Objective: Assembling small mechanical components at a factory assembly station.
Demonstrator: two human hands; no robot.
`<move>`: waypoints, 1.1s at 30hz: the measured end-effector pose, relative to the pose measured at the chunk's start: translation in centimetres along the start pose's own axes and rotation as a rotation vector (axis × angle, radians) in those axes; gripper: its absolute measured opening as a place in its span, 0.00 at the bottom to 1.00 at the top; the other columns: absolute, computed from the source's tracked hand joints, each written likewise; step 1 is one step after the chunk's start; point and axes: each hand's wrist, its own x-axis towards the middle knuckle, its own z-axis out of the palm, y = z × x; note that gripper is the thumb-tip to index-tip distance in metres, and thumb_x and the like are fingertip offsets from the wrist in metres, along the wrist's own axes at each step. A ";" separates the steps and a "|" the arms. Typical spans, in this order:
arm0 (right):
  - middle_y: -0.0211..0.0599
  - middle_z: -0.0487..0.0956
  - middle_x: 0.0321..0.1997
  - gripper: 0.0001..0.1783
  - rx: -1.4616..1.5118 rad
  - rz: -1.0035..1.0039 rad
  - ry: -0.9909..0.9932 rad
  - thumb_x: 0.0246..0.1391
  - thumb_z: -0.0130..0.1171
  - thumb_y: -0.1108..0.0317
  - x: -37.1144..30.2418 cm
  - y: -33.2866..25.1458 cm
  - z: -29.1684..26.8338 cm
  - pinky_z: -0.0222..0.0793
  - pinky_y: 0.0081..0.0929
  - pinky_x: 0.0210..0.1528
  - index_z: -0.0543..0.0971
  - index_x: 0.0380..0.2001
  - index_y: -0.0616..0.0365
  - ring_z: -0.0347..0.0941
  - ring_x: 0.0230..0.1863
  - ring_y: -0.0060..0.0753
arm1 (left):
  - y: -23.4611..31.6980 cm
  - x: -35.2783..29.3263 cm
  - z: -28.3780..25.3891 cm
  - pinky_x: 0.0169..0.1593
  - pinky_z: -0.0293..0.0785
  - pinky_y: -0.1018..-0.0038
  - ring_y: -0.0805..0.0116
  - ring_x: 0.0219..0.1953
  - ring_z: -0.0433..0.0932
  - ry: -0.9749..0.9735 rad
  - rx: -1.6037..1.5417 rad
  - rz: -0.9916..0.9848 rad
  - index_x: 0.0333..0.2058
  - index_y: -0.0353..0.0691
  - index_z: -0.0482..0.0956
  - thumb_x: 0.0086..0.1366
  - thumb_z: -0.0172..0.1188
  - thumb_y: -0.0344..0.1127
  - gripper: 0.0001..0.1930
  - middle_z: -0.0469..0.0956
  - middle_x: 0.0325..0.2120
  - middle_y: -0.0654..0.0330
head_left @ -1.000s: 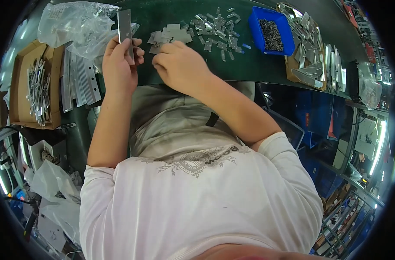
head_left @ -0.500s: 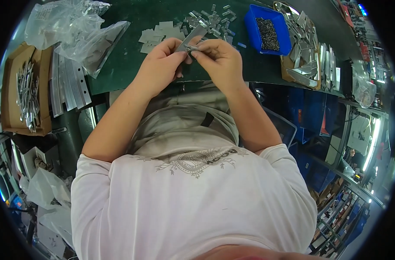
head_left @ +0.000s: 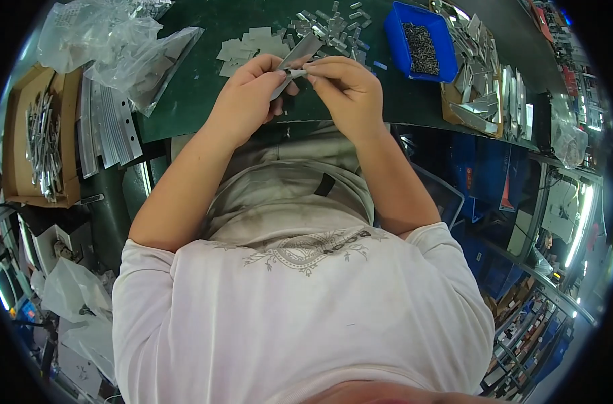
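Note:
Over the near edge of the green table, my left hand (head_left: 247,95) is closed around a flat grey metal strip (head_left: 301,51), which slants up to the right past my fingers. My right hand (head_left: 350,91) pinches the end of a small pale piece (head_left: 297,73) between thumb and fingertips. That piece lies across the strip, close to my left thumb; its exact kind is too small to tell. Just beyond my hands lie small shiny metal pieces (head_left: 340,27) in a loose pile, and thin pale square plates (head_left: 242,48) overlap beside them.
A blue bin (head_left: 395,40) of small dark screws or pins stands at right. Beside it, a cardboard box (head_left: 498,101) holds metal parts. Plastic bags (head_left: 111,40) lie at far left, near long metal strips (head_left: 114,121) and a cardboard tray (head_left: 64,135) of thin rods.
My right hand has drawn slightly to the right, away from my left. More of the small pale piece now shows between them. My left hand keeps its hold on the strip.

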 end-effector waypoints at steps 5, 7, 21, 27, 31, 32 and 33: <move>0.38 0.79 0.39 0.10 -0.039 0.119 -0.036 0.48 0.58 0.85 0.2 -0.4 -0.1 0.72 0.18 0.40 0.82 0.33 0.63 0.77 0.40 0.25 | 0.2 -0.2 0.0 0.17 0.55 0.84 0.81 0.18 0.66 0.016 0.017 -0.005 0.38 0.42 0.73 0.66 0.46 0.34 0.07 0.77 0.26 0.64; 0.37 0.79 0.40 0.09 0.037 0.168 -0.035 0.49 0.58 0.85 0.2 -0.1 -0.1 0.72 0.16 0.40 0.82 0.33 0.63 0.77 0.39 0.24 | 0.1 -0.1 0.1 0.17 0.56 0.84 0.81 0.18 0.66 0.018 0.017 -0.007 0.38 0.42 0.73 0.66 0.46 0.34 0.08 0.77 0.26 0.64; 0.36 0.78 0.41 0.09 -0.147 0.108 -0.034 0.49 0.58 0.83 0.4 -0.9 0.5 0.73 0.15 0.37 0.81 0.34 0.63 0.76 0.37 0.21 | 0.1 -0.1 0.4 0.18 0.57 0.85 0.82 0.17 0.65 0.028 0.077 0.037 0.36 0.43 0.74 0.69 0.48 0.41 0.10 0.77 0.25 0.66; 0.36 0.77 0.38 0.08 -0.042 0.090 0.076 0.46 0.60 0.81 0.2 0.2 1.0 0.74 0.18 0.35 0.82 0.32 0.61 0.77 0.34 0.25 | 0.2 -0.1 0.6 0.18 0.57 0.85 0.82 0.17 0.65 0.018 0.112 0.034 0.36 0.43 0.74 0.68 0.49 0.39 0.09 0.77 0.25 0.67; 0.37 0.77 0.37 0.08 -0.143 -0.037 0.077 0.44 0.62 0.80 0.2 0.0 0.8 0.76 0.21 0.35 0.82 0.31 0.59 0.79 0.33 0.29 | 0.3 -0.2 0.5 0.20 0.61 0.84 0.81 0.18 0.67 0.022 0.098 0.038 0.35 0.40 0.75 0.68 0.50 0.39 0.09 0.77 0.25 0.66; 0.37 0.77 0.37 0.08 -0.143 -0.038 0.077 0.44 0.62 0.80 0.2 -0.1 0.8 0.76 0.21 0.35 0.82 0.31 0.59 0.79 0.33 0.29 | 0.4 -0.2 0.5 0.22 0.64 0.84 0.81 0.18 0.67 0.023 0.099 0.040 0.35 0.38 0.75 0.68 0.51 0.38 0.10 0.76 0.25 0.65; 0.36 0.77 0.38 0.08 -0.206 -0.105 0.062 0.44 0.62 0.80 0.3 -0.2 0.8 0.76 0.22 0.34 0.82 0.31 0.59 0.78 0.33 0.29 | 0.3 -0.2 0.5 0.22 0.64 0.84 0.81 0.18 0.67 0.023 0.099 0.040 0.35 0.38 0.75 0.68 0.51 0.38 0.10 0.76 0.25 0.65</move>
